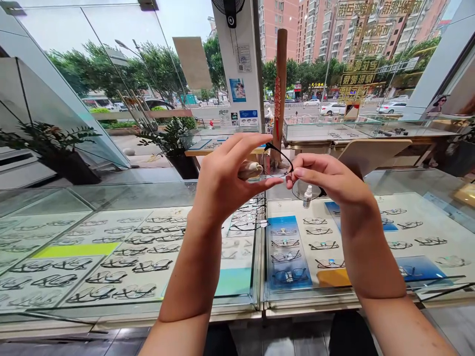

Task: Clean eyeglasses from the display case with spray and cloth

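Note:
A pair of glasses [281, 154] with a dark frame is held up over the display counter, tilted, with one lens toward each hand. My left hand [237, 170] has its thumb and fingers around the left lens side, and a crumpled pale cloth [250, 169] is tucked in its palm. My right hand [322, 175] pinches the frame near its middle between thumb and fingers. Below the right lens, a small white spray bottle [308, 197] stands on the glass top, partly seen through that lens.
Glass display cases [261, 296] with rows of glasses inside span the front. Behind my right hand stands a tan board or mirror back [374, 151]. Potted plants [181, 158], a wooden post [281, 89] and another counter [326, 132] are farther back.

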Available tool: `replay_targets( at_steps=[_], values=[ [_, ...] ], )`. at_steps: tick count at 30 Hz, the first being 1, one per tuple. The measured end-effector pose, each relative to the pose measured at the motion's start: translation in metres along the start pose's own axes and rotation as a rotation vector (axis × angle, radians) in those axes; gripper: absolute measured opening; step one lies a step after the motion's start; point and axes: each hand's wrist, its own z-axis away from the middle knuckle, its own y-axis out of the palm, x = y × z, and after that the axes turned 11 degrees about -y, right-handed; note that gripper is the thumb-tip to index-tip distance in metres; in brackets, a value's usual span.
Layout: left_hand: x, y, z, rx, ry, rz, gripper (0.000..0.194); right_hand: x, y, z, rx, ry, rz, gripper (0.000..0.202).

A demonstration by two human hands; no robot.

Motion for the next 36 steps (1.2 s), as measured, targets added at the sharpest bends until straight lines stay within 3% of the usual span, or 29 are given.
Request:
replay_targets(
  at_steps=[9,14,16,19,22,28,36],
  values=[
    [-0.003,-0.001,0.006,-0.032,0.000,-0.008,0.072,0.010,0.003,0.007,-0.051,-0.032,0.156,0.031],
    [0.003,0.002,0.012,-0.223,-0.137,-0.039,0.075,0.007,0.012,0.007,-0.513,-0.366,0.615,0.032],
    [0.003,0.002,0.013,-0.297,-0.191,-0.054,0.073,0.004,0.014,0.006,-0.584,-0.456,0.780,0.046],
    [0.001,0.002,0.013,-0.331,-0.234,-0.044,0.070,-0.002,0.016,0.005,-0.549,-0.485,0.940,0.060],
    [-0.004,0.002,0.011,-0.349,-0.256,-0.008,0.066,-0.007,0.018,0.004,-0.555,-0.461,1.010,0.061],
    [-0.008,0.003,0.011,-0.411,-0.256,-0.080,0.059,-0.003,0.025,0.003,-0.624,-0.386,0.935,0.059],
    [-0.007,0.002,0.011,-0.315,-0.256,-0.037,0.053,-0.004,0.022,0.003,-0.682,-0.334,0.926,0.055]
  ],
)
